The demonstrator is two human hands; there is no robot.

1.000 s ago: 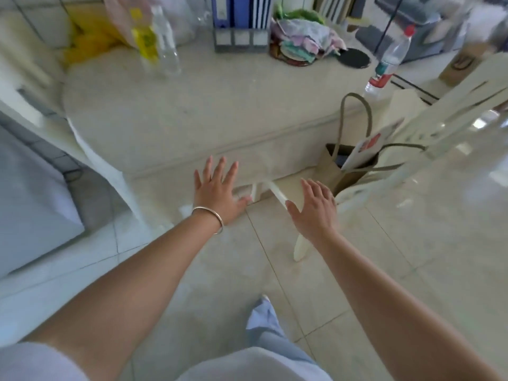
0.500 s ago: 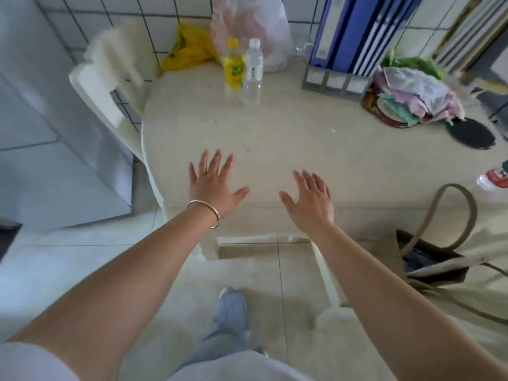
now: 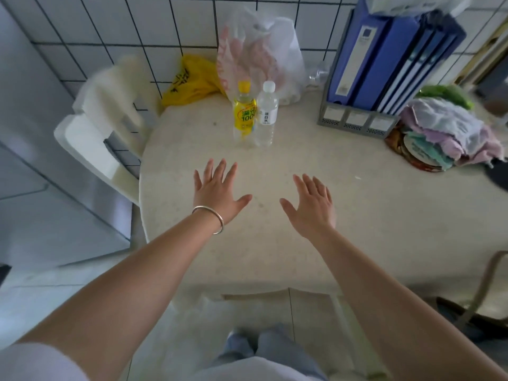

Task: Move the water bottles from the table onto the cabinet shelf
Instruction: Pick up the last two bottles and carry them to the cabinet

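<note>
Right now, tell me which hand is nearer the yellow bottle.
Left. The left hand hovers just below the yellow bottle; the right hand is farther, below and to its right.
</note>
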